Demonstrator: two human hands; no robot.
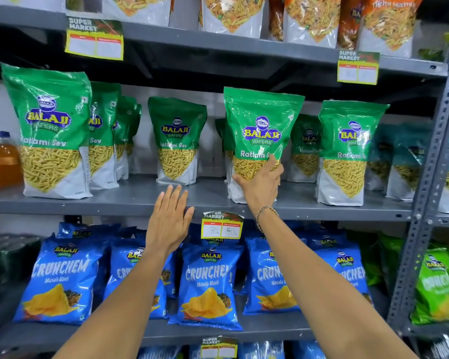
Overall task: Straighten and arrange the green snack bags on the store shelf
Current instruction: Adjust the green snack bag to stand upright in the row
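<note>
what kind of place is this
Most likely a supermarket aisle: grey metal shelves carry rows of green snack bags and blue chip bags, with "Super Market" price tags clipped to the shelf edges.

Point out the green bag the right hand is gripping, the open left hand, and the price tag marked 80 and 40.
green bag (261, 130), head view, on its logo.
left hand (167, 221), head view, back of the hand.
price tag (222, 227), head view, its white price boxes.

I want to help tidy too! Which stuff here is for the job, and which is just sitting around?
For the job: green Ratlami Sev bags, the bag the right hand holds, left hand.
Just there: blue Crunchem bags, orange bags, price tag, bottle.
</note>
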